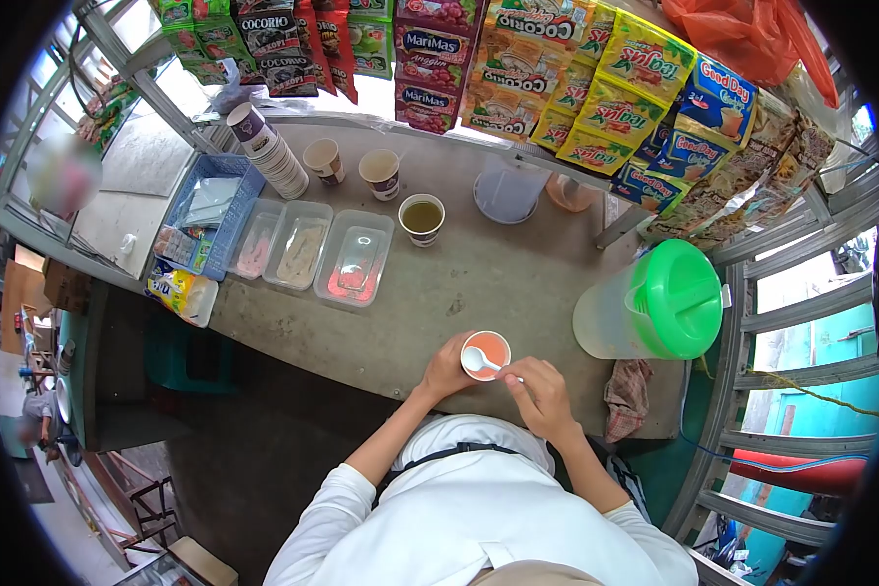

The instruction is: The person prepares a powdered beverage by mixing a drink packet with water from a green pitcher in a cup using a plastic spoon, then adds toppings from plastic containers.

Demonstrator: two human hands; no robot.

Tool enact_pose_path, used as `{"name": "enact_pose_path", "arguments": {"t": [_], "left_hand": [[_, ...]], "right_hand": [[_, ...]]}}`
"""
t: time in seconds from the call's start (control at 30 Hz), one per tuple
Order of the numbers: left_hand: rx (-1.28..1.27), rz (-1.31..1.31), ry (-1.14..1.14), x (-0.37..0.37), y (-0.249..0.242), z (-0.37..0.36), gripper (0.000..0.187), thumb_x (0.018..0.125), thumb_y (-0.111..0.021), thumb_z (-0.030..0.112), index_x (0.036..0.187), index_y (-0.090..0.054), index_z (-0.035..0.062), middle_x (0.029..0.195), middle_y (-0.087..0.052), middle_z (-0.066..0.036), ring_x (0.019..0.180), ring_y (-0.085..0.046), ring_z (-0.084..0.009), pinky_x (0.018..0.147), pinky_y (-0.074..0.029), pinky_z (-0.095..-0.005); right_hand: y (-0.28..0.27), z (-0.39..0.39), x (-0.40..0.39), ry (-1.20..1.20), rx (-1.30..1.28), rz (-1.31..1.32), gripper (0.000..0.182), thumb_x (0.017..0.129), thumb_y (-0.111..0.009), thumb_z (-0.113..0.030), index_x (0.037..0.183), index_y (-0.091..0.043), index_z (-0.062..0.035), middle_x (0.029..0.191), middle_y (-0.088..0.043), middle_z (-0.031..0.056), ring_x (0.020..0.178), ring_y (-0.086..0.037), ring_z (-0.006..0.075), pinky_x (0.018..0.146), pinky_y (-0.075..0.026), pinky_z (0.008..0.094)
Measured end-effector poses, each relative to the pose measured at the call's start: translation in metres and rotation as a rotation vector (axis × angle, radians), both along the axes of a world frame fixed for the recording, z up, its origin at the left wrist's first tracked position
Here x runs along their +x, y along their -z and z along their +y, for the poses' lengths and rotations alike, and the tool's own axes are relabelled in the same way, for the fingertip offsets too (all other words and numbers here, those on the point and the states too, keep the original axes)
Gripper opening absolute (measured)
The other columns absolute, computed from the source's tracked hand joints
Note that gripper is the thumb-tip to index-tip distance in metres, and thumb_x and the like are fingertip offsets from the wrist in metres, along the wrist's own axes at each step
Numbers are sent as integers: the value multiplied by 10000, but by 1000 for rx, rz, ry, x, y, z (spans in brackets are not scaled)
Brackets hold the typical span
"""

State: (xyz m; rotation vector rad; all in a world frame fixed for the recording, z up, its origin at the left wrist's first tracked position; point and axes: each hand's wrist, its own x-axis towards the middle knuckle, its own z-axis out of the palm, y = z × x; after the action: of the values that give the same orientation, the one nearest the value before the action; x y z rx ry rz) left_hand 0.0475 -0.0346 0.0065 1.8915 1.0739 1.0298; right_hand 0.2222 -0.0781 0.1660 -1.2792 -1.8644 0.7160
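My left hand (448,367) is wrapped round the side of a paper cup (499,339) with pink-orange liquid in it, at the front edge of the counter. Between the fingers of my right hand (541,395) is the handle of a white plastic spoon (477,359). The spoon's bowl sits over the cup's opening, at or in the liquid; the exact depth cannot be made out. Farther back on the counter stands another paper cup (422,219) holding greenish liquid. To the left, a clear plastic container (369,237) has pink powder at its bottom.
A pitcher (610,313) with a green lid stands at right, beside a checked cloth (628,398). Stacked cups (281,166), two separate cups and a blue basket (178,200) are at back left. Drink sachets (620,88) hang overhead. Metal slats (801,371) border the right side.
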Motion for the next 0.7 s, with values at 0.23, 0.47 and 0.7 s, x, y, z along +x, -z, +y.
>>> {"name": "enact_pose_path", "arguments": {"t": [0.23,0.47,0.7], "left_hand": [[-21,-4,0,1,-3,0,654,617,-852,203,1170,-550,28,1111,-622,-164,1007,-620,-334,838,-525,-394],[-15,-8,-7,2,-2,-1,647,612,-854,205,1156,-553,28,1100,-623,-161,988,-624,-335,825,-527,-393],[10,-2,-5,2,-3,0,645,613,-857,223,1150,-557,28,1084,-626,-159,979,-627,-328,820,-527,-388]], "right_hand": [[7,1,-1,-6,3,-60,140,898,-561,-144,908,-646,-34,819,-627,101,727,-589,271,648,-408,370],[11,2,1,-5,-49,-119,142,896,-568,-160,908,-648,-43,841,-640,94,752,-602,264,663,-421,365],[20,2,1,3,-65,-158,157,899,-563,-174,911,-649,-43,848,-641,91,765,-605,270,671,-430,371]]}}
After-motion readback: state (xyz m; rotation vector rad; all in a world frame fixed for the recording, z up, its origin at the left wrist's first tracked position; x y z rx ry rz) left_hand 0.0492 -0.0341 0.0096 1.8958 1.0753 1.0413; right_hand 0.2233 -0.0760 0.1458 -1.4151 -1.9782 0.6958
